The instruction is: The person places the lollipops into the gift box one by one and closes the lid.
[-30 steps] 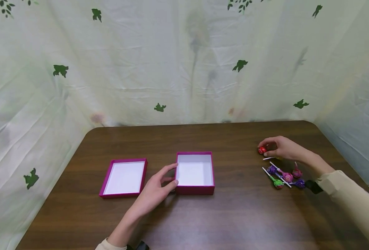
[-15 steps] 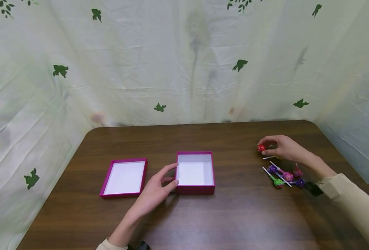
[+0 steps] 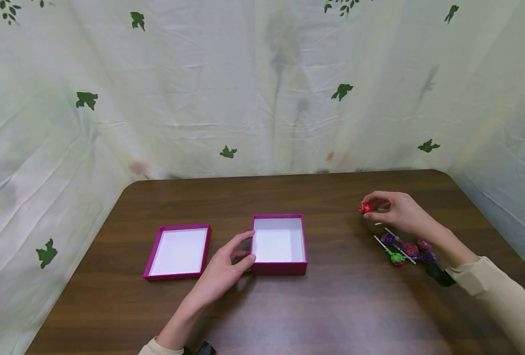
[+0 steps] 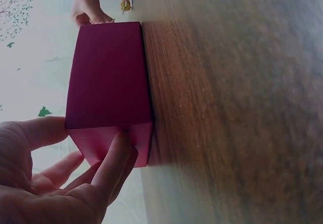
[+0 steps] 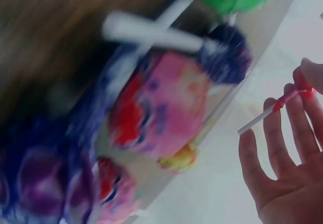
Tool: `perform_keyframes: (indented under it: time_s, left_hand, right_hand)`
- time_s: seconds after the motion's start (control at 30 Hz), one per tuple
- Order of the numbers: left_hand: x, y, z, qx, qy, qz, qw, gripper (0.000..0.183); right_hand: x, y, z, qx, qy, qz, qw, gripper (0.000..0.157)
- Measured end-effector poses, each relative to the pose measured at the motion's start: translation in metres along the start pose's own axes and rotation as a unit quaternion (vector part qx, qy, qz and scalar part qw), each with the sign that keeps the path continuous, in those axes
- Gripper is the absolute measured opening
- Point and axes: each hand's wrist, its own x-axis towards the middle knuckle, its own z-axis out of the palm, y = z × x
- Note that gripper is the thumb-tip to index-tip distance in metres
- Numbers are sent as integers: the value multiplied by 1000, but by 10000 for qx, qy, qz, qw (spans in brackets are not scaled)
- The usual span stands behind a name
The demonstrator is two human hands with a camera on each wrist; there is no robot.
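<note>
A magenta box [image 3: 278, 241] with a white inside stands uncovered on the table. My left hand [image 3: 224, 268] rests on its left side, fingers fairly straight; in the left wrist view, fingertips [image 4: 118, 138] touch the box's end wall. At the right, my right hand [image 3: 397, 212] pinches a red lollipop [image 3: 365, 208] by its wrapped head, between thumb and fingers. The white stick [image 5: 255, 120] points back across the fingers in the right wrist view. Beneath that hand lie several wrapped lollipops, among them a green one [image 3: 397, 259] and a pink one [image 3: 410, 249].
A shallow magenta lid [image 3: 178, 251], white inside up, lies left of the box. The brown wooden table [image 3: 333, 305] ends at a pale curtain [image 3: 244, 88] printed with green birds. A yellow lollipop [image 5: 179, 158] shows among the others in the right wrist view.
My right hand has lifted the red lollipop slightly and moved it a little to the left, away from the others. The left hand stays at the box.
</note>
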Motion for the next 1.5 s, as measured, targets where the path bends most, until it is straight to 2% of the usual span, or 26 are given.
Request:
perform_keyframes:
  time_s: [0.13, 0.37, 0.77, 1.13, 1.5]
  left_hand:
    - [-1, -1, 0, -3, 2, -26, 10000, 53]
    - [0, -1, 0, 18, 6, -66, 10000, 52]
    - [0, -2, -1, -41, -42, -22, 10000, 52]
    - [0, -4, -1, -28, -95, 49, 9999, 54]
    - [-1, -3, -1, -34, -99, 6, 9999, 54]
  right_hand:
    - [-2, -10, 5, 56, 194, 39, 9998, 18]
    - [-1, -31, 15, 39, 535, -371, 9979, 23]
    - [-1, -73, 37, 329, 996, -755, 9916, 33]
    - [3, -106, 56, 876, 1103, -1274, 9818, 33]
    - [8, -137, 73, 1427, 1023, -1162, 9776, 28]
